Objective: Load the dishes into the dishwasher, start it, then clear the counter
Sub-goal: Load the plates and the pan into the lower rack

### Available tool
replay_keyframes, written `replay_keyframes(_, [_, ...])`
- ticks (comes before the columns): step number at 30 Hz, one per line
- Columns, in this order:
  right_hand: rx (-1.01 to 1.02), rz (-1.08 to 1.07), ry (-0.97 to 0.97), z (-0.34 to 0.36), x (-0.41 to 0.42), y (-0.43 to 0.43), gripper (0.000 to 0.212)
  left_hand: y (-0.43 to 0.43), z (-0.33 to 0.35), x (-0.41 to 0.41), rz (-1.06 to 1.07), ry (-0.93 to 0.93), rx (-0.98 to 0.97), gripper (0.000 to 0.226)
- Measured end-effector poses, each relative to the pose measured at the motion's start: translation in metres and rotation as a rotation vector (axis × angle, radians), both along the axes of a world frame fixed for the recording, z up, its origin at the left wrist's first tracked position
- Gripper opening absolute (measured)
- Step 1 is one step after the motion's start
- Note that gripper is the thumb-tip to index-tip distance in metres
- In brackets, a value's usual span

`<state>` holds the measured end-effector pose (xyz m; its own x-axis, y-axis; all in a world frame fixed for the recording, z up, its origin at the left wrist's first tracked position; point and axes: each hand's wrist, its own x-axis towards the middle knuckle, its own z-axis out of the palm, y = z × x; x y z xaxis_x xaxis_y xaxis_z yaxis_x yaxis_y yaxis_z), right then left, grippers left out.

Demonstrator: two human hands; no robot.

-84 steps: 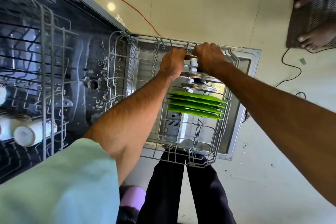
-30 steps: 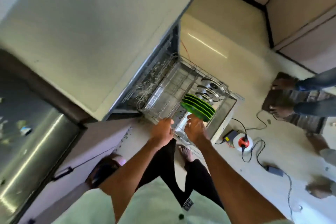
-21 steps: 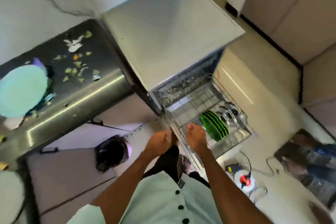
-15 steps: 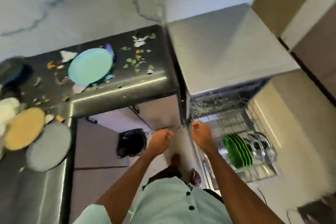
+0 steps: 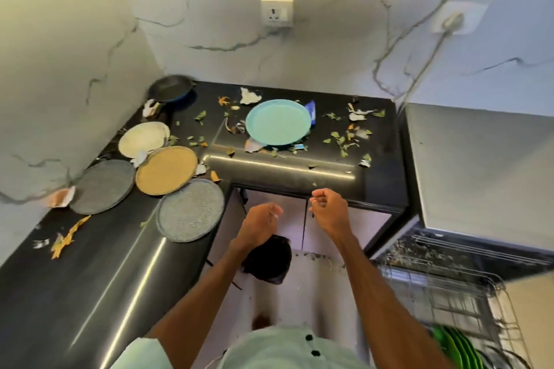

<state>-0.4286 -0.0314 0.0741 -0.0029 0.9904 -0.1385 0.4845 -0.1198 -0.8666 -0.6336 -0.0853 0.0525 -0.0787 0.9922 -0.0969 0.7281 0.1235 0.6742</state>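
Neither grip holds anything: the left hand (image 5: 260, 226) and right hand (image 5: 329, 213) hover side by side, fingers loosely curled, just short of the bench (image 5: 284, 172) edge. At twelve o'clock a turquoise plate (image 5: 278, 122) lies among scraps (image 5: 338, 138); four plates (image 5: 166, 170) cluster at ten; green plates (image 5: 455, 347) stand in the dishwasher rack (image 5: 449, 302) at four.

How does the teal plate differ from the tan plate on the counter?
The teal plate is glossy and lies by itself among scraps on the back stretch of the counter; the tan plate is matte and sits packed among three other plates on the left stretch. Both are round and not yet loaded.
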Motion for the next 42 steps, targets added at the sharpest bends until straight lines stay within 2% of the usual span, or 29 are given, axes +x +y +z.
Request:
replay_keyframes(6, [-0.005,0.069,0.052,-0.010,-0.092,0.026,0.017,0.012,0.010,-0.094,0.126,-0.047,0.005,0.023])
replay_keyframes(12, [-0.030,0.154,0.074,-0.018,-0.165,0.032,0.020,0.004,0.017,-0.156,0.164,0.030,0.025,0.026])
replay_keyframes(17, [-0.094,0.233,0.040,-0.008,-0.199,0.035,0.017,-0.008,0.025,-0.185,0.371,0.022,0.070,0.005])
replay_keyframes(24, [-0.077,0.228,0.015,0.006,-0.205,0.046,0.019,-0.002,0.025,-0.192,0.497,0.050,0.035,0.018])
replay_keyframes(30, [-0.085,0.303,-0.008,0.002,-0.196,0.073,0.014,0.020,0.021,-0.177,0.529,0.042,-0.032,0.023])
replay_keyframes(37, [-0.179,0.467,-0.067,-0.002,-0.203,0.128,0.024,0.044,0.021,-0.169,0.690,0.022,-0.084,0.033])
replay_keyframes(42, [-0.278,0.673,-0.191,-0.030,-0.229,0.119,0.020,0.020,0.010,-0.184,0.866,0.006,-0.165,0.009])
